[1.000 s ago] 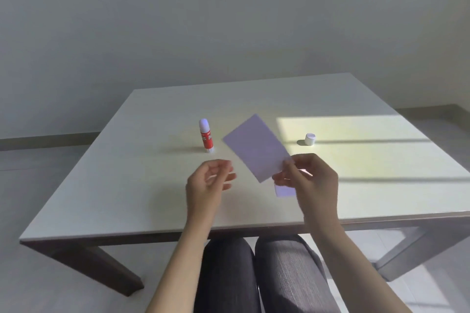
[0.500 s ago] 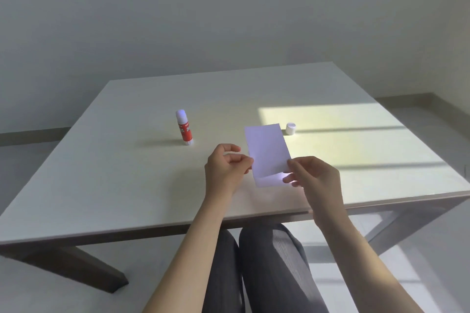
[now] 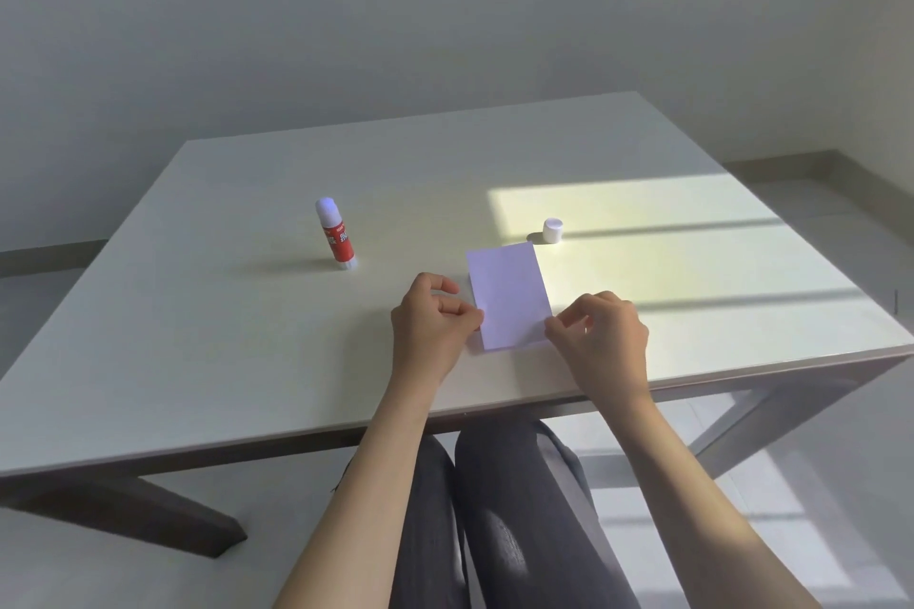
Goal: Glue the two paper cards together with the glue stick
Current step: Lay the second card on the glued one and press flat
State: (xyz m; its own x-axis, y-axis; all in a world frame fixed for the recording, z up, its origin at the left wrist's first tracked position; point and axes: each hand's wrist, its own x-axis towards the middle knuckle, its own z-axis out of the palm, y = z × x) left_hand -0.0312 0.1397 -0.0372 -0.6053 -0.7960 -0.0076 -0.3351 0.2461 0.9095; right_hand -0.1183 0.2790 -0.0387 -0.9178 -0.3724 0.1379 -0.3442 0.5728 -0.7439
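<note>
A pale lilac paper card point(image 3: 508, 294) lies almost flat on the white table point(image 3: 247, 336), its long side pointing away from me. A sliver of a second card shows under its near edge. My left hand point(image 3: 431, 324) pinches the card's left edge near the bottom corner. My right hand point(image 3: 601, 336) pinches its right bottom corner. The red glue stick point(image 3: 336, 235) stands upright and uncapped, to the left and beyond my left hand. Its white cap point(image 3: 552, 230) sits just past the card's far right corner.
A bright patch of sunlight point(image 3: 667, 257) covers the table's right half. The table's near edge point(image 3: 297, 435) runs just above my knees point(image 3: 494, 509). A grey wall stands behind the table.
The card in my right hand swung from a raised diagonal tilt down onto the second card on the table. My left hand came in and took its left edge.
</note>
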